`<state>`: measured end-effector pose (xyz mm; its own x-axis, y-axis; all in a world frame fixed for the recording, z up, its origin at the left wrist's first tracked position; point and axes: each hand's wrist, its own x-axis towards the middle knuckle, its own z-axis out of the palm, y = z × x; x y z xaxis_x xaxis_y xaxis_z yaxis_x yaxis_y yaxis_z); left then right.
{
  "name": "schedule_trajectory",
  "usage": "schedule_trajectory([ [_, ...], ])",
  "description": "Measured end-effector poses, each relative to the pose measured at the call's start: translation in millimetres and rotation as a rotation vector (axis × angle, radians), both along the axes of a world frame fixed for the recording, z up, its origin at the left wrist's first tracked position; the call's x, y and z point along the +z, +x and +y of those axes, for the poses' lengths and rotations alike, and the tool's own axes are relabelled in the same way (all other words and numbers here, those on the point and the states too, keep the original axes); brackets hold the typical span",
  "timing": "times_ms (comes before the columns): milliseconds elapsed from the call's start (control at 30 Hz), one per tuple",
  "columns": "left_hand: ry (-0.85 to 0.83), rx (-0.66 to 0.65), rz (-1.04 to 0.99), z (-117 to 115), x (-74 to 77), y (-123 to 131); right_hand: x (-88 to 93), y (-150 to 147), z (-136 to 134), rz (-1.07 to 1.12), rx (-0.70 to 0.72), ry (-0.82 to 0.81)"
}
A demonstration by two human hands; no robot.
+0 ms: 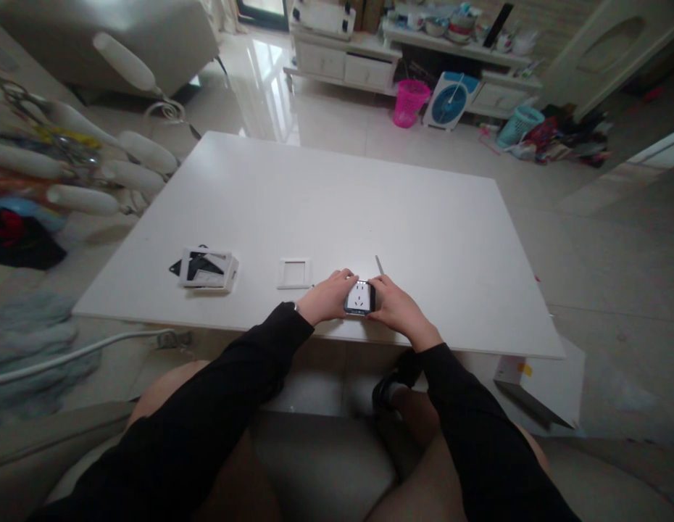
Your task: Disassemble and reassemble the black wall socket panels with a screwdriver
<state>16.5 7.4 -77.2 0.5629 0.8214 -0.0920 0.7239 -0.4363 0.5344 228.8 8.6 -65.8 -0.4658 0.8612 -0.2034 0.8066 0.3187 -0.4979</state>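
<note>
Near the front edge of the white table, a wall socket (359,296) with a white slotted face and a dark surround is held between both hands. My left hand (330,296) grips its left side, and my right hand (393,307) is closed on its right side. Fingers cover parts of both edges. Left of my hands lies a white square frame (294,273) with an open middle. Just beyond my right hand a thin grey tool (379,265) lies on the table, its near end hidden by the hand.
An open white box (231,275) with black flat pieces and a white frame stands at the table's left. The white table (337,196) ends close to my lap. On the floor beyond are a pink basket (410,103) and a blue-and-white fan (450,101).
</note>
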Motion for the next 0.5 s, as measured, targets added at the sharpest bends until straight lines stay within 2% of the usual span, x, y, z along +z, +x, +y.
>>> schedule_trajectory([
  [233,-0.018,0.034,0.119,5,0.0,-12,-2.0,1,0,0.011,-0.002,0.003],
  [500,-0.024,0.025,0.180,6,4.9,-10,-1.2,1,2,-0.004,0.010,-0.004],
])
